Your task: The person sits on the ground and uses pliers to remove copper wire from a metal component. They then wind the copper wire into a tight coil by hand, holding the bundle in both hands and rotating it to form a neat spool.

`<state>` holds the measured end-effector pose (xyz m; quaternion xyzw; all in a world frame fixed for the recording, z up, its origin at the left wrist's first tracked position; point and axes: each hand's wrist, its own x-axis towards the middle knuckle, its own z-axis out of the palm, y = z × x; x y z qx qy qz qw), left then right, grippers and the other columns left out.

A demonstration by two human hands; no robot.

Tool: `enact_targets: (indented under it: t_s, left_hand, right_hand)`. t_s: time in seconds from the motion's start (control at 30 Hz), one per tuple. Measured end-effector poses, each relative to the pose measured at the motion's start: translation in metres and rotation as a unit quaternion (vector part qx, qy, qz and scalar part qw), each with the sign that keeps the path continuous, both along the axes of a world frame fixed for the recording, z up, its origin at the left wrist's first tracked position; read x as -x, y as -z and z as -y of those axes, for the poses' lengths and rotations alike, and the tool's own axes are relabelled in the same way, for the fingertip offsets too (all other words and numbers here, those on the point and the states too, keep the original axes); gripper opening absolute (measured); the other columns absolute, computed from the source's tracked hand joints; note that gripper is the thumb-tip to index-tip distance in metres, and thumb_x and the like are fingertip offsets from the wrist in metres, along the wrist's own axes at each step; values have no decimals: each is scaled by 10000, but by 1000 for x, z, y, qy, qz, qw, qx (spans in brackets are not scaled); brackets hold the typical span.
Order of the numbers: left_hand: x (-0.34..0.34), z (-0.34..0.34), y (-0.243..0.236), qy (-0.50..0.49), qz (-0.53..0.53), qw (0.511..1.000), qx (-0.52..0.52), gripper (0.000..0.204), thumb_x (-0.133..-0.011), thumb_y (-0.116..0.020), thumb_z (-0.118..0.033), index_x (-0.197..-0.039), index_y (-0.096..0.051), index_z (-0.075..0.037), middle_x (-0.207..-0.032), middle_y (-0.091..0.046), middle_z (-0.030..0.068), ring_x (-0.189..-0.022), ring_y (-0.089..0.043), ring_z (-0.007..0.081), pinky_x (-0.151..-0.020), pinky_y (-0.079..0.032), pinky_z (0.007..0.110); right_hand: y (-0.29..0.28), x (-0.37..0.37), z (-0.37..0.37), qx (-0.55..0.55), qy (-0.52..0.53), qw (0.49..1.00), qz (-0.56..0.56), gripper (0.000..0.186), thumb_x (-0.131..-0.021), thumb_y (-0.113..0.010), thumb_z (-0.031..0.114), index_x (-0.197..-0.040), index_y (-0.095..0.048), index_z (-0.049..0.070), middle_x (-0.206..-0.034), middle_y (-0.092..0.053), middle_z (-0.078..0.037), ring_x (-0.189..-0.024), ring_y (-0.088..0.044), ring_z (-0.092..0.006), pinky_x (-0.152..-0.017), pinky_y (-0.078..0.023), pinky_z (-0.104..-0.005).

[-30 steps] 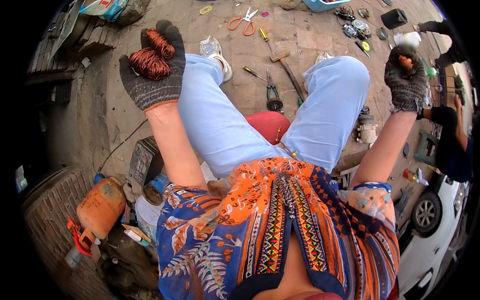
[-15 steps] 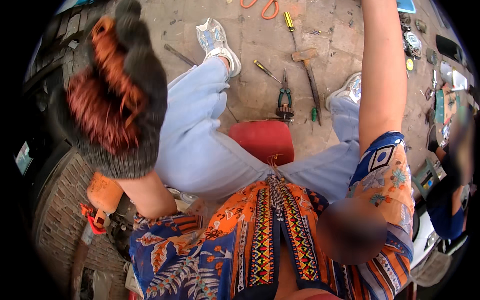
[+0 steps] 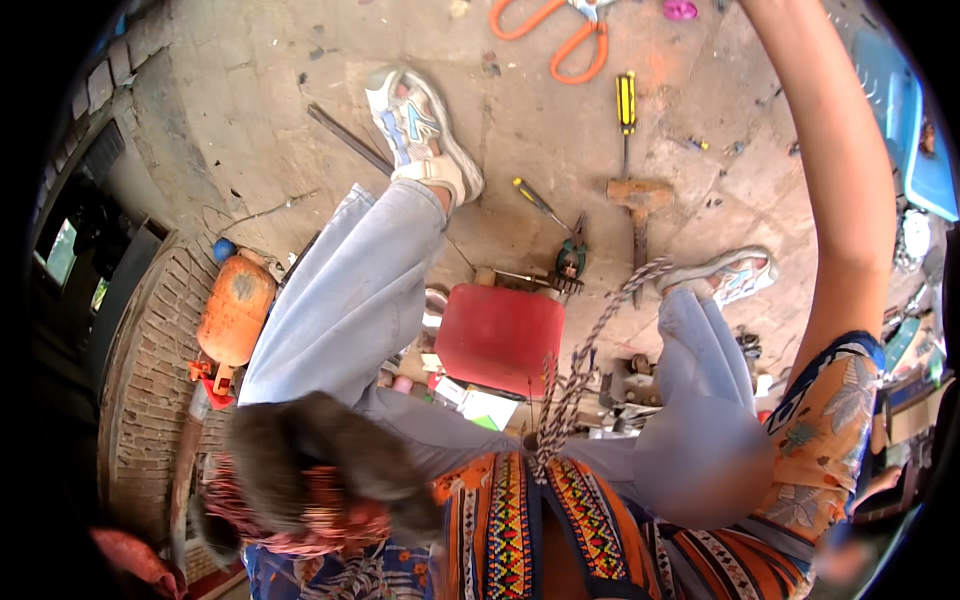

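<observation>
My left hand (image 3: 325, 455), in a dark grey knitted glove, is close to my body at the lower left. Its fingers are wrapped round a bundle of reddish copper wire (image 3: 350, 525), whose strands stick out below and beside the glove. Motion blurs the hand a little. My right arm (image 3: 840, 170) is bare and stretches up past the top edge, so the right hand is out of sight. Near where that arm leaves the picture lie shears with orange handles (image 3: 578, 52) and a small pink object (image 3: 680, 10).
A yellow-black screwdriver (image 3: 626, 105), a hammer (image 3: 640, 195), a smaller screwdriver (image 3: 540, 202) and pliers (image 3: 570, 262) lie between my feet. Closer in is a red box-like block (image 3: 500, 335). An orange cylinder (image 3: 236, 310) is at left, a blue tray (image 3: 930, 160) at right.
My left hand has come down and in toward my body with the copper wire. The view has shifted, showing more of the shears and the red block. My right arm stays outstretched.
</observation>
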<state>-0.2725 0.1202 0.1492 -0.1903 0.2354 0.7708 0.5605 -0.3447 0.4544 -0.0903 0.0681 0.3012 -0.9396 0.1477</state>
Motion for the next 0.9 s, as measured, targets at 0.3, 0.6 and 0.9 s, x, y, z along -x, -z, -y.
enact_targets:
  t_s: [0.3, 0.6, 0.9]
  left_hand:
    - [-52, -29, 16, 298, 10, 952, -62, 630, -853, -681, -285, -1351, -436, 14, -1184, -580, 94, -1077, -553, 147, -874, -469, 268]
    - [-111, -27, 43, 451, -41, 861, -234, 480, -882, -604, -298, -1290, -532, -55, -1217, -599, 72, -1026, -617, 208, -773, -539, 344]
    - [-207, 44, -71, 68, 352, 923, -139, 529, -925, -470, -343, -1358, -446, -40, -1344, -521, 119, -1111, -590, 289, -831, -533, 411]
  right_hand:
    - [-130, -159, 31, 36, -199, 924, 324, 298, -838, -641, 177, -1090, -522, 72, -736, -539, -30, -533, -522, -143, -573, -499, -344]
    - [-329, -272, 71, 92, -25, 958, 270, 299, -781, -698, 184, -968, -525, 28, -774, -575, -97, -607, -579, -215, -518, -493, -367]
    - [-523, -252, 143, 99, -52, 952, 285, 315, -811, -719, 269, -928, -498, 78, -612, -487, -67, -421, -416, -127, -370, -328, -234]
